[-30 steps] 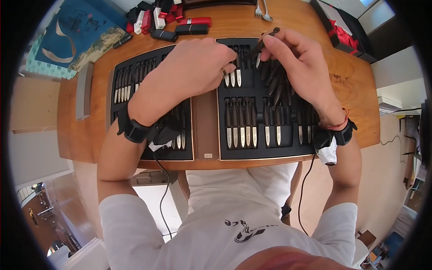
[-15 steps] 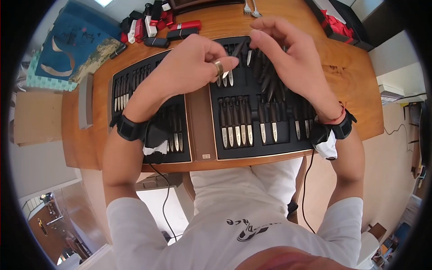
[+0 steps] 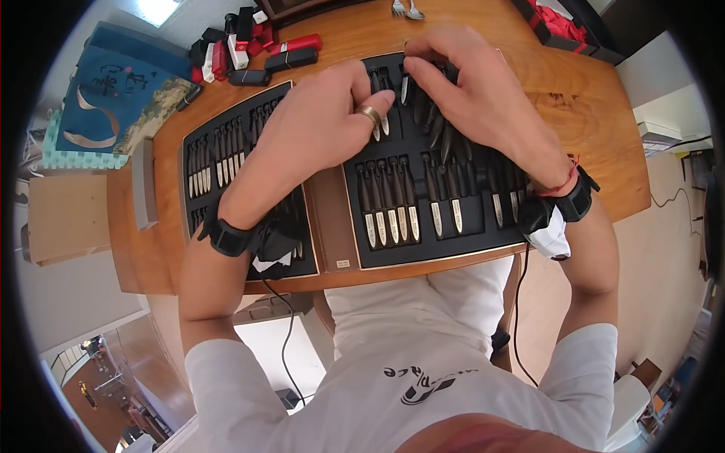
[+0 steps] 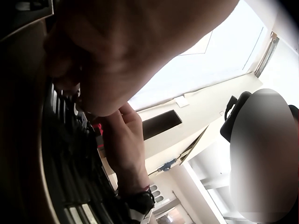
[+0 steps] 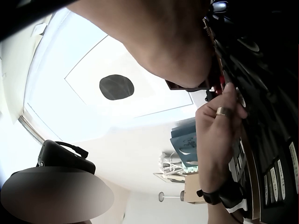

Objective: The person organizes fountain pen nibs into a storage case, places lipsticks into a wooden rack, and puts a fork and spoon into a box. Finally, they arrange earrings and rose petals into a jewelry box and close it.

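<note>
Wooden table (image 3: pixel 604 170) fills the upper half of the head view; blue paper bag (image 3: pixel 106 90) upper left, small red and black boxes (image 3: pixel 242 51) right of it, fork and spoon (image 3: pixel 408 10) at the top edge. A two-panel case lies open on the table, brown spine (image 3: pixel 326 215) near mid-frame. Black slotted trays on both sides bear slim dark pieces with pale, flat, inscribed ends; exact kind unclear.

Work site: upper part of the right tray (image 3: pixel 472 219). Two upper-row pieces (image 3: pixel 385 124) lie there, long axes roughly up and down the frame, pale ends toward the bottom edge.

Left hand (image 3: pixel 321 113) comes in from the left, fingers bent, ringed digit directly over these pieces; it is the nearer hand. Fingertips mostly hidden; cannot tell whether it grips one. The right wrist view shows a pale end just beside its fingertips.

Right hand (image 3: pixel 487 102) arches in from the right, above a loose heap of dark pieces (image 3: pixel 451 145) lying at mixed angles. Its thumb is just beside another pale-ended piece (image 3: pixel 405 89), which lies between the hands, nearer the right. Grip here: also cannot tell; the left wrist view is too dark.
</note>
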### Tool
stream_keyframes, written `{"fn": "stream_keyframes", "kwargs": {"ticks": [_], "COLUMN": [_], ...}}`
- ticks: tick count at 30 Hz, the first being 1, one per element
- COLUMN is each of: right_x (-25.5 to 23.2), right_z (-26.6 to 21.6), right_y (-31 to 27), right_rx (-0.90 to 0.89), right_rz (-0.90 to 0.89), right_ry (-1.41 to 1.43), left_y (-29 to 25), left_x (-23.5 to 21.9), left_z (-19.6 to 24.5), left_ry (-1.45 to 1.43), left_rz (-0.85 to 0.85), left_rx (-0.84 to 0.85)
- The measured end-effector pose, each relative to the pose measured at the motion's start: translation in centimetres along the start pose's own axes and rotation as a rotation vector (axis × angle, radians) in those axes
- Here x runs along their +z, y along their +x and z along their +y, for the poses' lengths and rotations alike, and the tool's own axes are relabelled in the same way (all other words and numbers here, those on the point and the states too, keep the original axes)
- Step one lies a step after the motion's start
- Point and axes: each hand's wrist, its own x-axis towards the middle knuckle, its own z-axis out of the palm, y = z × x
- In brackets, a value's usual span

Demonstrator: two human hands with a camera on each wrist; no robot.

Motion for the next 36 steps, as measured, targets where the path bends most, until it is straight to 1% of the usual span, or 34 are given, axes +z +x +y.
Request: {"fn": "stream_keyframes", "kwargs": {"ticks": [1,3,4,6,8,9,10,12,13,16,18,19,20,21,22,24,25,26,27,28,29,30,31,32,33,34,35,36], "right_x": [-0.1,-0.1,-0.2,0.1,0.3,0.3,0.4,0.5,0.6,0.3,0.4,0.5,0.3,0.0,-0.2,-0.1,-0.1,0.0,0.1,0.2,0.0,-0.5,-1.0,-2.5,-2.4,-1.8,-1.5,-1.6], "right_z": [0.0,0.2,0.3,0.7,1.0,1.1,1.3,1.5,1.5,0.9,0.4,0.2,-0.2,-0.7,-1.1,-1.5,-1.6,-1.4,-1.1,-0.8,-0.6,-0.5,-0.7,-2.7,-2.3,-1.2,-0.7,-1.2], "right_y": [0.0,0.0,0.0,-0.3,-0.5,-0.6,-0.6,-0.7,-0.7,-0.7,-0.8,-0.9,-0.9,-0.9,-0.8,-1.0,-1.1,-1.2,-1.1,-1.0,-1.0,-0.8,-0.6,0.2,0.0,0.0,0.0,-0.2], "right_rx": [-0.005,-0.026,-0.049,-0.081,-0.11,-0.125,-0.14,-0.166,-0.196,-0.222,-0.233,-0.24,-0.239,-0.212,-0.185,-0.184,-0.182,-0.176,-0.221,-0.267,-0.258,-0.26,-0.257,-0.198,-0.165,-0.242,-0.33,-0.303], "right_rz": [-0.001,-0.001,-0.001,-0.006,-0.013,-0.049,-0.085,-0.092,-0.088,-0.132,-0.143,-0.153,-0.153,-0.208,-0.263,-0.27,-0.279,-0.28,-0.235,-0.189,-0.189,-0.265,-0.338,-0.407,-0.402,-0.419,-0.43,-0.422], "right_ry": [-0.024,-0.073,-0.123,-0.164,-0.207,-0.227,-0.247,-0.251,-0.257,-0.236,-0.211,-0.184,-0.182,-0.16,-0.135,-0.116,-0.1,-0.097,-0.114,-0.131,-0.127,-0.137,-0.143,-0.007,0.022,0.024,0.015,0.019], "left_y": [0.1,0.4,0.5,0.7,0.6,0.5,0.5,0.1,0.0,-0.2,-0.4,-0.4,-0.3,-0.3,-0.3,-0.1,-0.2,-0.4,-0.5,-0.5,-0.5,-0.5,-0.4,-0.3,-0.4,-0.4,-0.4,-0.5], "left_x": [0.0,-0.2,-0.1,0.2,0.0,-0.1,-0.1,-0.1,0.0,-0.1,-0.3,-0.3,-0.3,-0.2,-0.2,0.0,0.0,-0.2,-0.2,0.0,0.2,0.3,0.4,0.4,0.6,0.7,0.4,0.0], "left_z": [-0.2,-1.0,-1.5,-2.5,-3.0,-3.1,-2.9,-2.6,-2.7,-2.6,-1.9,-1.9,-1.8,-1.8,-2.2,-2.9,-2.9,-2.5,-2.3,-2.3,-2.4,-2.5,-2.4,-2.2,-2.1,-2.0,-1.5,-0.8], "left_ry": [0.0,0.038,0.038,0.204,0.256,0.31,0.305,0.337,0.332,0.339,0.289,0.289,0.294,0.3,0.302,0.306,0.305,0.32,0.335,0.334,0.333,0.333,0.335,0.346,0.355,0.401,0.406,0.411], "left_rz": [-0.001,0.077,0.076,0.181,0.157,0.132,0.131,0.076,0.078,0.087,0.107,0.107,0.159,0.212,0.21,0.118,0.114,0.062,0.009,0.003,0.034,0.062,0.042,0.069,0.081,0.098,0.064,0.02], "left_rx": [0.0,0.183,0.181,0.471,0.484,0.502,0.498,0.432,0.425,0.432,0.35,0.349,0.344,0.338,0.335,0.503,0.503,0.479,0.457,0.458,0.494,0.53,0.532,0.517,0.496,0.497,0.495,0.461]}}
